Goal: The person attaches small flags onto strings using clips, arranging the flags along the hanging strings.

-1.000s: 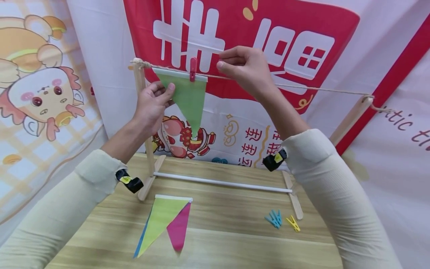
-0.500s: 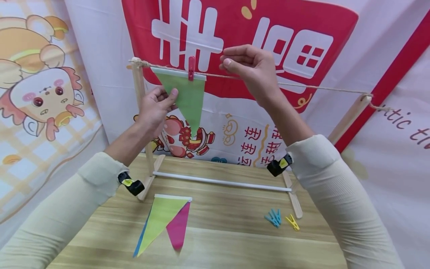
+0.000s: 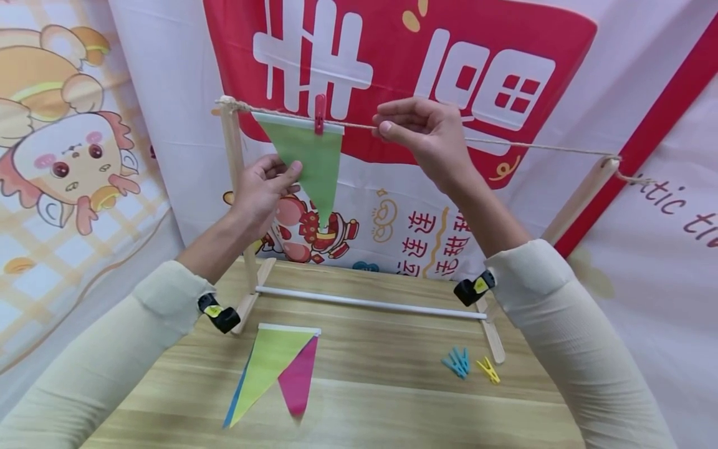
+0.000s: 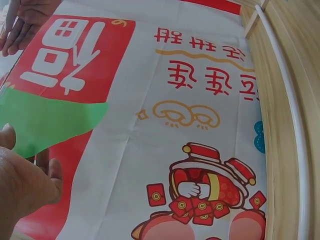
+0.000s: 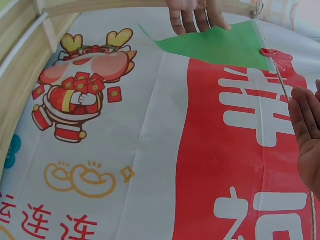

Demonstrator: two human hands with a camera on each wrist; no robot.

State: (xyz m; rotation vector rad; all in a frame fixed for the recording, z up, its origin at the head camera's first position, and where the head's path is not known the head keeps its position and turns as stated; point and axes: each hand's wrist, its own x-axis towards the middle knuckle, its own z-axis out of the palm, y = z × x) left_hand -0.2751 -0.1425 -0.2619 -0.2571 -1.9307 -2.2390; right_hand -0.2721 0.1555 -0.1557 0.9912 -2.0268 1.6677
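A green pennant (image 3: 314, 156) hangs from a string (image 3: 538, 147), fastened at its top strip by a red clothespin (image 3: 320, 114). My left hand (image 3: 260, 193) is at the pennant's left edge, thumb in front and fingers behind it. Its fingers look relaxed, with a gap between thumb and fingertips in the left wrist view, where the pennant (image 4: 50, 120) also shows. To the right of the clothespin, my right hand (image 3: 429, 134) hovers at the string with nothing in its fingers. In the right wrist view its fingers are straight, close beside the string.
Wooden posts (image 3: 232, 143) on feet carry the string, joined low by a white rod (image 3: 370, 303). Yellow, pink and blue pennants (image 3: 275, 358) lie stacked on the table (image 3: 387, 411). Blue clothespins (image 3: 457, 363) and a yellow clothespin (image 3: 488, 370) lie at the right.
My left hand has slid down and slightly right along the pennant's edge, while the pennant stays in place. My right hand has shifted right and dropped lower, close to the string.
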